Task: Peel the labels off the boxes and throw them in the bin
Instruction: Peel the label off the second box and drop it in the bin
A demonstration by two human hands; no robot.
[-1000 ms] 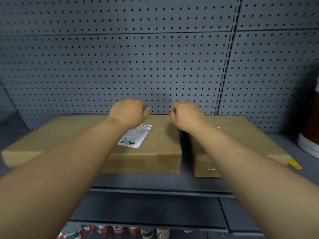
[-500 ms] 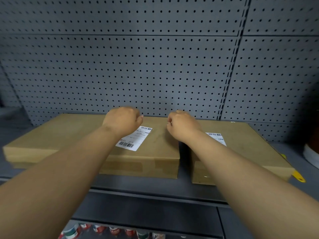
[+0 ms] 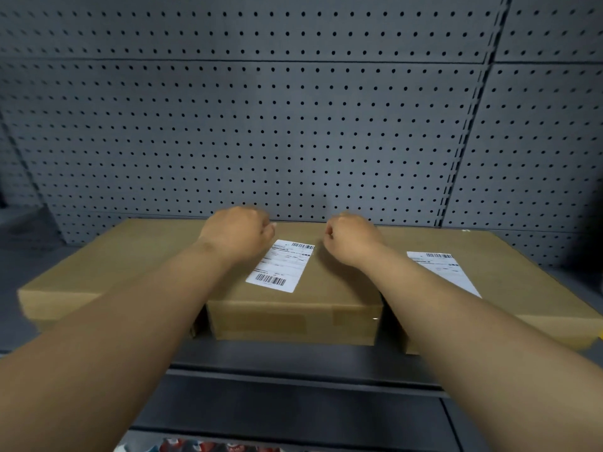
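Note:
Flat brown cardboard boxes lie side by side on a dark shelf. The middle box point(image 3: 326, 298) carries a white barcode label point(image 3: 280, 265) on its top. The right box point(image 3: 522, 282) has its own white label point(image 3: 440, 265), partly hidden by my right forearm. Another box point(image 3: 98, 265) lies to the left, largely under my left forearm. My left hand point(image 3: 236, 234) hovers as a fist beside the middle label's far left corner. My right hand point(image 3: 352, 241) is also curled, just right of that label. Neither hand holds anything I can see. No bin is in view.
A grey pegboard wall point(image 3: 293, 125) rises right behind the boxes. The shelf's dark front edge point(image 3: 293, 363) runs below them. Coloured packages point(image 3: 202, 446) show on a lower level at the bottom edge.
The view has tilted, and the right box's label has come into sight. Both fists stay curled over the far part of the middle box, about as far apart as before.

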